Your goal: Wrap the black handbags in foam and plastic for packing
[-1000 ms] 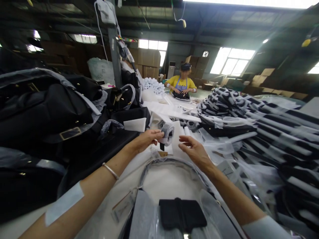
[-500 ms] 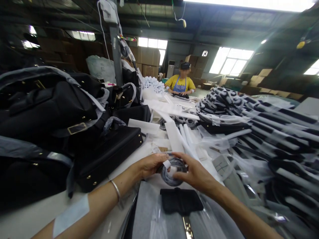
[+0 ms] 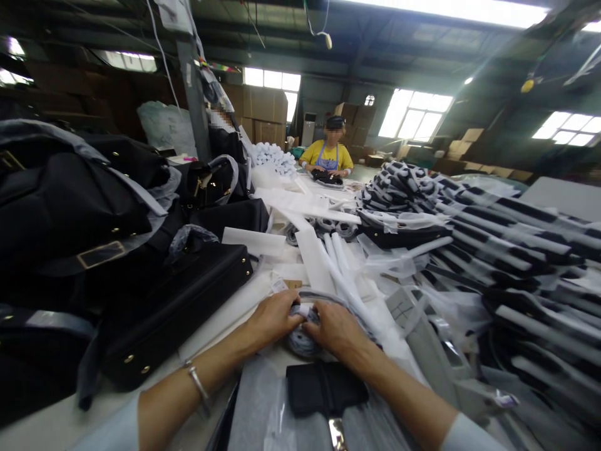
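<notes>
A wrapped strap coil [image 3: 302, 343], grey under clear film, lies between my hands over the bag in front of me. My left hand [image 3: 275, 318] grips its upper left side, thumb and fingers pressed together. On the upper right side, my right hand [image 3: 335, 327] pinches the same coil. A small white band [image 3: 304, 310] shows between my fingertips. Just below is a bag's black flap [image 3: 326, 389] with a gold clasp [image 3: 337, 433], on a body covered in grey wrapping.
Black bags [image 3: 173, 307] are heaped on the left. Wrapped straps [image 3: 498, 238] pile up on the right, beside a grey bin [image 3: 422, 332]. White foam strips [image 3: 313, 260] lie ahead. A person in yellow [image 3: 327, 155] works at the far end.
My hands have come closer together on the coil, and my right hand now covers its right side. The view has turned slightly right.
</notes>
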The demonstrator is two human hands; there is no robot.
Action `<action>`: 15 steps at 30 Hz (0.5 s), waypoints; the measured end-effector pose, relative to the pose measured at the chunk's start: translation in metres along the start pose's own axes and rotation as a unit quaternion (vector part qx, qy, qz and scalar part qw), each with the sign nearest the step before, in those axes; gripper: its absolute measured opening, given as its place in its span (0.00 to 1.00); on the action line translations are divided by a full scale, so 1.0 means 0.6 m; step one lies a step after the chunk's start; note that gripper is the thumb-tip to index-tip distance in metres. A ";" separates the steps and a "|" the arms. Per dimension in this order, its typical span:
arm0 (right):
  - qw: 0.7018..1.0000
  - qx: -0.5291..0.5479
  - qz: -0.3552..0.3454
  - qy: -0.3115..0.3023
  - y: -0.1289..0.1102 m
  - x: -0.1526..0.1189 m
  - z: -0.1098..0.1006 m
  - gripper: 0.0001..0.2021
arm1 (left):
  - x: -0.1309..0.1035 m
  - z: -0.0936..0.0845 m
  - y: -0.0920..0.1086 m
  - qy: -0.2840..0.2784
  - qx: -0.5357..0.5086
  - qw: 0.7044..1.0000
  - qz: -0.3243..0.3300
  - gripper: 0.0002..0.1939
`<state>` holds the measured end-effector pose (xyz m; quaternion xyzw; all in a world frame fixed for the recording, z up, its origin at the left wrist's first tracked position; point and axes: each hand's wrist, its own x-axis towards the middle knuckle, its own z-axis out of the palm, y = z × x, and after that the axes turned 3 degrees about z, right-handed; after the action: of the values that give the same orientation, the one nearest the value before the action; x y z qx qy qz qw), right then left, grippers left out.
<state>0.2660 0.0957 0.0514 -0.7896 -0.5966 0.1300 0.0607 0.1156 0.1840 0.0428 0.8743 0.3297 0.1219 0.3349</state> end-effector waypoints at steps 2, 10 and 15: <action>0.999 0.034 -0.018 0.001 0.002 0.002 -0.007 0.17 | -0.003 0.002 0.004 0.010 0.066 0.998 0.008 0.11; 0.992 -0.050 0.075 0.084 0.140 0.035 -0.144 0.12 | 0.003 -0.001 -0.004 0.056 0.248 0.965 0.062 0.07; 0.981 -0.106 0.147 0.065 0.236 0.077 -0.202 0.08 | 0.017 0.010 -0.020 0.056 0.219 0.973 0.056 0.08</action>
<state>0.4425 0.1077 0.1259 -0.8773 -0.4795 0.0223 -0.0044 0.1200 0.1942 0.0300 0.9351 0.3173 0.1137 0.1092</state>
